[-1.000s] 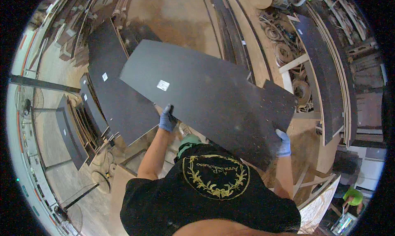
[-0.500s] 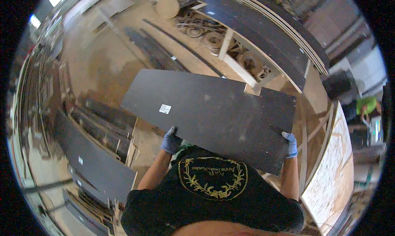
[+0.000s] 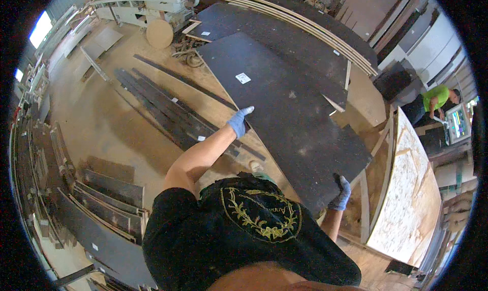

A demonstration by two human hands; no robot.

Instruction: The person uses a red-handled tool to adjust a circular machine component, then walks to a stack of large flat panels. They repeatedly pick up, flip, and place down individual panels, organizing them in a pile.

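Note:
A large dark brown panel (image 3: 284, 113) with a white label (image 3: 243, 78) lies slantwise in front of me, held in both gloved hands. A notch is cut in its far right edge. My left hand (image 3: 240, 123) grips the near long edge, its thumb lying on the top face. At the near right end my right hand (image 3: 341, 193) is closed on the panel's edge; its lower fingers are hidden beneath. The panel's far end overlaps, in view, a stack of similar dark panels (image 3: 315, 57); whether they touch I cannot tell.
Long dark strips (image 3: 168, 105) lie on the floor to the left. A light patterned board (image 3: 409, 199) leans at the right. Beyond it a person in a green top (image 3: 434, 98) works by a screen (image 3: 459, 124). More panels (image 3: 114, 250) stand at lower left.
Both hands have turned the panel clockwise, its labelled end swinging away toward the stack. My left arm has reached farther forward; my right hand has come lower and nearer my body.

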